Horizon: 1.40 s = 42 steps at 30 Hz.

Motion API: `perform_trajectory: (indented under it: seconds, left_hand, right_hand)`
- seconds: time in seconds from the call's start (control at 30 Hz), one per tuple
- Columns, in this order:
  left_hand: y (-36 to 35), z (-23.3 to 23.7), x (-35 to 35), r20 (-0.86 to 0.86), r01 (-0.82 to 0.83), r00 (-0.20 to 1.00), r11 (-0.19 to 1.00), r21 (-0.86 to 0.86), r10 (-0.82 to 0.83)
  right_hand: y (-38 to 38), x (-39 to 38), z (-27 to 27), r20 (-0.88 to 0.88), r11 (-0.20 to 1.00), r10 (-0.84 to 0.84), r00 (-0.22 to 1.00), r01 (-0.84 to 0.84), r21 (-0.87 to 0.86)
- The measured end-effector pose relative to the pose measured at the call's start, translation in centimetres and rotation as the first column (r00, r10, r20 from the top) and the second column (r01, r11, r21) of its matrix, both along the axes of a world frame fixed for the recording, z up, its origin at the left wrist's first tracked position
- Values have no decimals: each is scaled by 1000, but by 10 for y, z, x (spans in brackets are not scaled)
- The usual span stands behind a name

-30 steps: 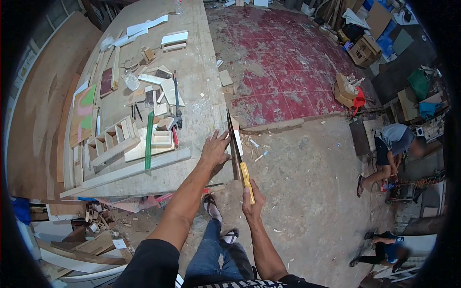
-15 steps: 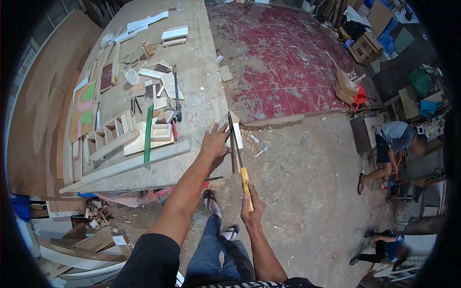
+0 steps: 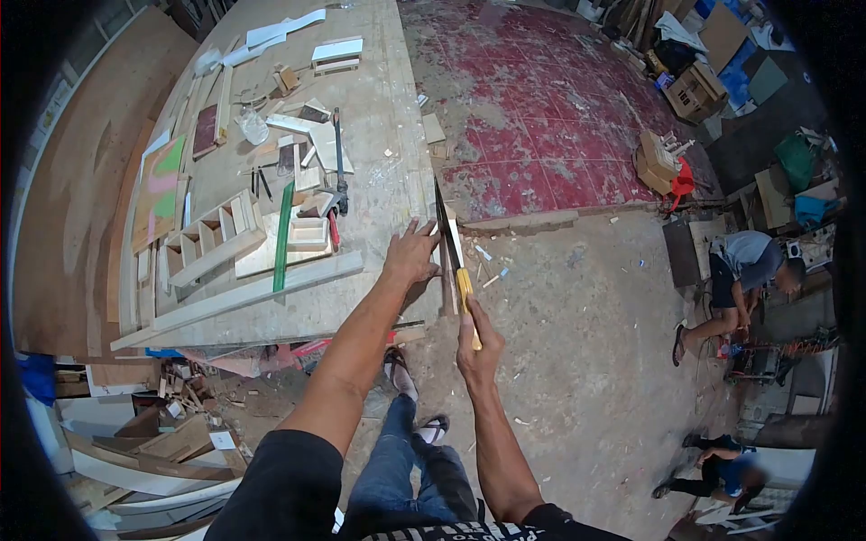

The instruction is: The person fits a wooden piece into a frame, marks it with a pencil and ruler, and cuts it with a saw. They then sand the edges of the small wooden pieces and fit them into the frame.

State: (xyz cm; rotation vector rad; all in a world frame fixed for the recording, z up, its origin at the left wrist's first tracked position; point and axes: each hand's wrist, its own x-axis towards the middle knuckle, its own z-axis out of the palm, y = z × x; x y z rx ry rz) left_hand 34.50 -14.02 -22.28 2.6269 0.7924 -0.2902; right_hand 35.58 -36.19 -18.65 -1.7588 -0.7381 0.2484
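Two bare hands meet at the right edge of a cluttered workbench (image 3: 379,162) in the head view. The left hand (image 3: 410,257) presses down on the bench, fingers spread wide, just beside the blade. The right hand (image 3: 475,356) is wrapped around the yellow handle of a handsaw (image 3: 451,243), whose blade runs along that edge. Another person (image 3: 740,270) crouches on the floor, well apart.
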Motion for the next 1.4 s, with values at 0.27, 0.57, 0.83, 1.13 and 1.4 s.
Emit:
perform_trajectory:
  seconds: [0.27,0.57,0.83,1.13,1.4]
  left_hand:
    - [7,-15,-1,61,7,998,1000,6,-7]
    - [3,0,-1,1,-29,1000,999,-18,29]
    - [6,-16,-1,51,-1,999,999,-35,3]
    - [9,-5,2,66,-7,998,1000,16,6]
    - [4,0,0,-8,11,1000,1000,-2,-11]
  right_hand:
    - [-12,-10,10,-25,998,22,999,-23,-53]
    - [-20,-16,14,41,997,31,999,-28,-65]
    - [-57,-34,1,138,997,34,990,-25,-68]
    - [-36,-29,15,118,1000,12,993,-9,-25]
    - [-32,-27,18,32,996,15,999,-12,-89]
